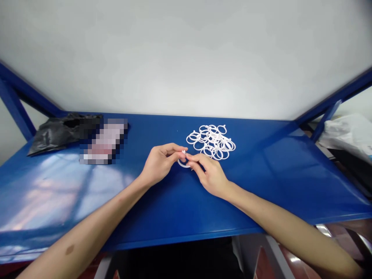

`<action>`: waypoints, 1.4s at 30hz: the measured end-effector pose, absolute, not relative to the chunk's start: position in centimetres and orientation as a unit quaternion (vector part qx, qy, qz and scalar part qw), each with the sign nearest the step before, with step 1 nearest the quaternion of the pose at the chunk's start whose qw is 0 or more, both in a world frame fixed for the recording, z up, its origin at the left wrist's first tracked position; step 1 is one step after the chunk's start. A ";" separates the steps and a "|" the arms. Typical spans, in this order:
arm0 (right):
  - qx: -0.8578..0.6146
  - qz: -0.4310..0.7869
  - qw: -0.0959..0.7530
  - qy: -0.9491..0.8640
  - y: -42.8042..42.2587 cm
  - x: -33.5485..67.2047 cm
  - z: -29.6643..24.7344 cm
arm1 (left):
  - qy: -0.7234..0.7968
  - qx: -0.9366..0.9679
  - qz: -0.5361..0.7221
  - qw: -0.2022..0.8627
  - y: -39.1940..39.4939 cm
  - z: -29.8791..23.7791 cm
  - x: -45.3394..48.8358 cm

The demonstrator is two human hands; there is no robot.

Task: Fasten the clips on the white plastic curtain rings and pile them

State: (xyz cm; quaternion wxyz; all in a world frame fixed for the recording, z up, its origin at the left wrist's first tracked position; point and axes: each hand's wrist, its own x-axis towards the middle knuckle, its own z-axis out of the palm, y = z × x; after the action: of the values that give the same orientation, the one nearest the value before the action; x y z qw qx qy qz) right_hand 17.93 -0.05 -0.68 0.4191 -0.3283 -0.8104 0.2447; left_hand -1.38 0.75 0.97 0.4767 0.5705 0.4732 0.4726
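While a white ring (183, 166) is held over the middle of a blue bench (162, 221), its upper part is pinched by the fingers of the left hand (159, 164) and its right side is grasped by the fingers of the right hand (213, 176). The fingertips are set so close together that the exact contact at the small knob (184, 151) cannot be told. Just beyond the right hand, a pile of white rings (214, 141) is spread in an overlapping heap, with a strip of blue left before the white panel (186, 58) by which the back edge is bounded. Near the back left corner, a black bag (52, 137) and a pixelated item (107, 135) are placed side by side, well apart from the hands; working room is left between that item and the pile. More room is given rightward, toward the side edge, beyond which a translucent plastic bag (350, 133) is seen. The front edge is crossed by both forearms.
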 end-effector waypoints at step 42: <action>-0.709 0.025 0.196 -0.677 10.7 27.6 -0.4 | 0.519 0.824 0.218 0.060 4.7 -1.9 -7.1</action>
State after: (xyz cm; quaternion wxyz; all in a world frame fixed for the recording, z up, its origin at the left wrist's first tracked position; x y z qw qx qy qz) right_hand 27.61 10.69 -0.44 0.1963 -0.7092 -0.6767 0.0254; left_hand -7.09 4.72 -1.94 0.0599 0.8242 0.5191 0.2184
